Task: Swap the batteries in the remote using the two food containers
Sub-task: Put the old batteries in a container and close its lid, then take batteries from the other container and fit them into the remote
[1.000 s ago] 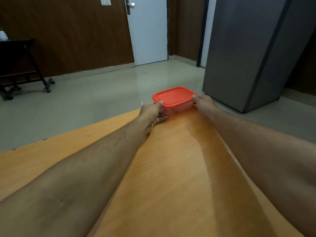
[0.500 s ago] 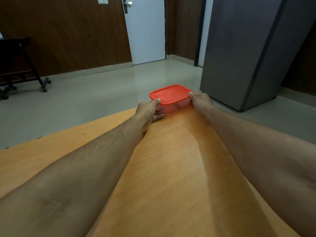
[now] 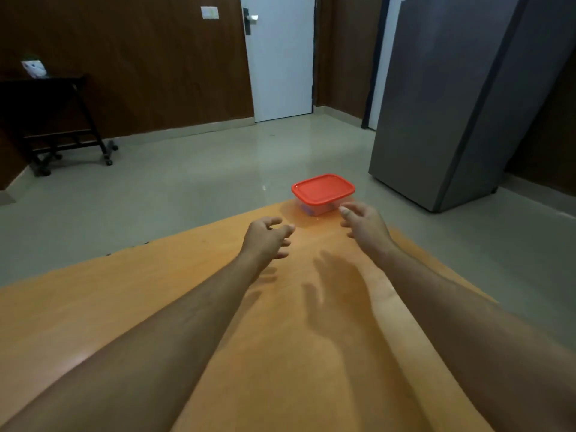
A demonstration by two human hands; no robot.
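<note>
A clear food container with a red lid (image 3: pixel 323 188) stands at the far corner of the orange wooden table (image 3: pixel 156 300). Something small shows blurred through its clear wall. My left hand (image 3: pixel 267 241) hovers over the table a short way in front of the container, fingers loosely curled and holding nothing. My right hand (image 3: pixel 364 224) is just in front of the container's right end, fingers relaxed, not touching it. No remote or second container is in view.
The table's far edge runs diagonally just behind the container, with grey floor beyond. A grey refrigerator (image 3: pixel 461 98) stands to the right. A dark stand on wheels (image 3: pixel 59 120) is at the left wall and a white door (image 3: pixel 280 54) at the back.
Both hands held the container's ends before. They have let go and drawn back toward me, and the container stays at the table's far corner.
</note>
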